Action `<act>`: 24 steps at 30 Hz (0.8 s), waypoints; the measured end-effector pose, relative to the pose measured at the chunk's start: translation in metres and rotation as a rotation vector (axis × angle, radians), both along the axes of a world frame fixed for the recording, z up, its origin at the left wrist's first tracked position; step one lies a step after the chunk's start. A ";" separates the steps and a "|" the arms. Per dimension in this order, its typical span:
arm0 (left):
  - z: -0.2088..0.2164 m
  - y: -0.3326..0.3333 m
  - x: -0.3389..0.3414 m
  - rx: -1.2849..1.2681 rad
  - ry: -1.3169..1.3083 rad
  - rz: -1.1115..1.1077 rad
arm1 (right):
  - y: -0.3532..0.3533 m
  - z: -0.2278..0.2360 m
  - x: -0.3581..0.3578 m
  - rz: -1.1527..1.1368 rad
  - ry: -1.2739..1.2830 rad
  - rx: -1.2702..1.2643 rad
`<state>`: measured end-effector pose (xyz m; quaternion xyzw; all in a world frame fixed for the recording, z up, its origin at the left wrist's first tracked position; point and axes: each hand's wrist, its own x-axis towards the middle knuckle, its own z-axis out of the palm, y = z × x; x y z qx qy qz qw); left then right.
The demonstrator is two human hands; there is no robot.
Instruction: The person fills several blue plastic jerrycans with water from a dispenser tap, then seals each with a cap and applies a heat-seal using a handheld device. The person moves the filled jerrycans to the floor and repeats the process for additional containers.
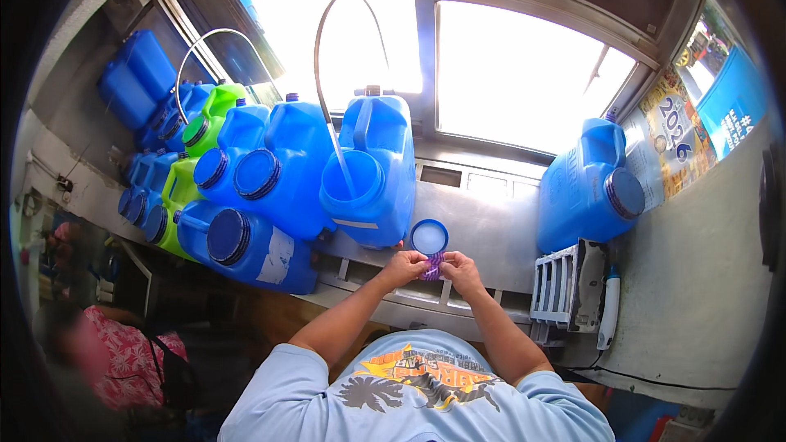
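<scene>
holding a round blue cap and a strip of purple seal between both hands at the near edge of the steel tabletop; left hand and right hand both closed narrow on these, fingers pinched together. open blue jug just beyond, lying tilted, mouth uncapped, clear hose running into it. by judgement: seal not yet on the cap, cap not yet on the jug. capped blue jugs stacked along the left, with green ones among them, apparently finished. lone capped blue jug at the right end. white rack near the right corner. another person in a floral top at lower left.
</scene>
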<state>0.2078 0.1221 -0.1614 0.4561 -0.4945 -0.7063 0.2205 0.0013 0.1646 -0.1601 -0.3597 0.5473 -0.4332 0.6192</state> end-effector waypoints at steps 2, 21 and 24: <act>-0.003 -0.001 0.001 -0.007 -0.074 0.029 | 0.001 -0.003 0.003 0.003 0.042 0.009; -0.046 0.001 0.053 0.007 -0.523 -0.104 | 0.003 -0.025 0.037 0.105 0.028 0.153; -0.053 0.001 0.055 0.036 -0.508 -0.129 | 0.001 -0.031 0.042 0.082 -0.047 0.157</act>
